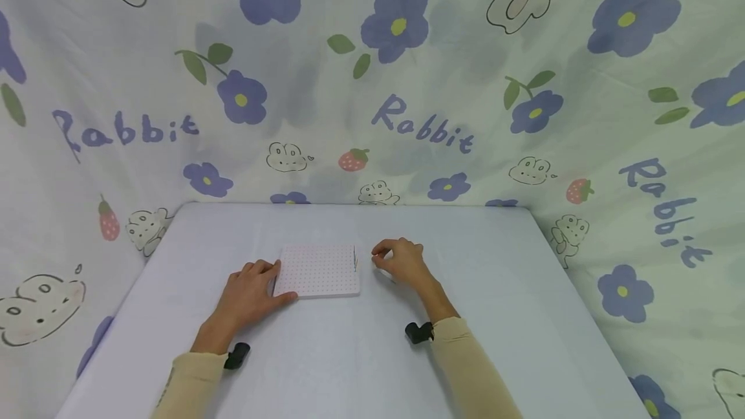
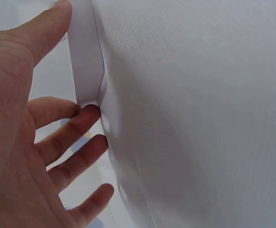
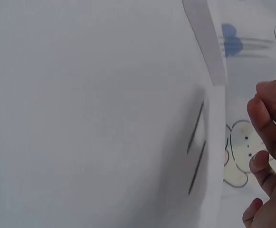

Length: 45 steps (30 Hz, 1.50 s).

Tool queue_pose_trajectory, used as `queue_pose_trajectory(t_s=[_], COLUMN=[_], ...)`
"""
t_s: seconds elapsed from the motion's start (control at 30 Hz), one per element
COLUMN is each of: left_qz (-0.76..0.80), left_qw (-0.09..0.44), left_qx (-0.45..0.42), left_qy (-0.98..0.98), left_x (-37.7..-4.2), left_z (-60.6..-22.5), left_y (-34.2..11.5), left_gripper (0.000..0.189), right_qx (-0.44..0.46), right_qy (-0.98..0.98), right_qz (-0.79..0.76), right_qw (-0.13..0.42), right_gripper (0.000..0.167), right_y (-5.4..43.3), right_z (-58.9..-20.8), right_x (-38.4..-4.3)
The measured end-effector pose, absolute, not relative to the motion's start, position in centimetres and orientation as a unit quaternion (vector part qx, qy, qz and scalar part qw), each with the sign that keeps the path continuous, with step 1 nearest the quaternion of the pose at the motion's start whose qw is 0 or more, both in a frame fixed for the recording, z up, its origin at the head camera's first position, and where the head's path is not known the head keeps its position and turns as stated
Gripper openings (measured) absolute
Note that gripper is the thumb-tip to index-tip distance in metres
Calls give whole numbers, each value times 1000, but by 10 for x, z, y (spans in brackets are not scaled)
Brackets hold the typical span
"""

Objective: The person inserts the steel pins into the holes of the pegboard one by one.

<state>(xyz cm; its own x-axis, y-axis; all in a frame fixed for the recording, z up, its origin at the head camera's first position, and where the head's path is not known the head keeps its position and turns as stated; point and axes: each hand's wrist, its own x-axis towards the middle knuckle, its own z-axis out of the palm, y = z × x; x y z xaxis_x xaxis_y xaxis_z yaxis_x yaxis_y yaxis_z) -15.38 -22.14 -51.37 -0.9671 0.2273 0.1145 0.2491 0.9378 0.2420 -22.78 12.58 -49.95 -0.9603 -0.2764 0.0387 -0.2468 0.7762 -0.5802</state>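
On table (image 1: 495, 290), pegboard (image 1: 319, 270) lies flat, long axis left-right, between hands.

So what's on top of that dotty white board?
The dotty white board has thin pins standing at its right edge. The left hand covers its left edge, hiding whatever lies beneath.

Bare desk (image 1: 495, 290) right of the pegboard (image 1: 317, 270); upright pins (image 1: 355, 257) guard its right edge
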Motion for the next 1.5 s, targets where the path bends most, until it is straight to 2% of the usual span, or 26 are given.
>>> queue_pose_trajectory(t_s=[0.3,0.7,1.5], left_qz=[-132,-121,-125], left_qw=[47,45,45], left_qx=[-122,-124,-128], left_qy=[-983,-984,-983], left_x=[-155,-154,-147], left_z=[-514,-515,-516], left_y=[-223,-225,-223], left_gripper=[95,95,93], right_qx=[-91,-54,-106], right_qy=[955,970,947], right_qz=[-283,-233,-295], right_qw=[3,51,64], right_gripper=[10,13,6], right_y=[160,172,171], right_z=[-503,-519,-522], right_x=[-226,-218,-210])
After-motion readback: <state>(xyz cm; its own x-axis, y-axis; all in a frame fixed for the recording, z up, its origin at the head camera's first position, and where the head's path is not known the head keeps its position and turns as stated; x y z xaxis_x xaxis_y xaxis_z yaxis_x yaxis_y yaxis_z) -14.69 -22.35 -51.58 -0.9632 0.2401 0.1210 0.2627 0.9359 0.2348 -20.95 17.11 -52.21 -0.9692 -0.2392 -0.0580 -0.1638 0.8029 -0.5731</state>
